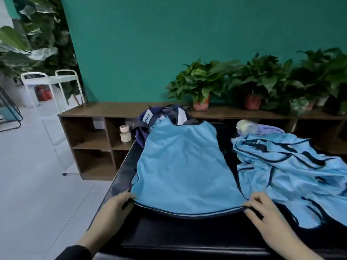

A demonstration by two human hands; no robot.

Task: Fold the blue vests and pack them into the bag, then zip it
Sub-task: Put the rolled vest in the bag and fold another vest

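Note:
A light blue vest (181, 166) with dark trim lies spread flat on the black table (187, 237), its hem toward me. My left hand (114, 205) pinches the hem's left corner and my right hand (262, 209) pinches the right corner. Beyond the vest's neck sits a navy bag (150, 119) with a white label, standing open. To the right lies a crumpled heap of several more blue vests (293, 171).
A small jar (125, 133) stands left of the bag and a clear bottle (246, 126) lies on a purple cloth (272, 129) behind the heap. A brown shelf unit (93, 139) with potted plants (201, 85) runs along the green wall. A white cart (50, 85) stands at left.

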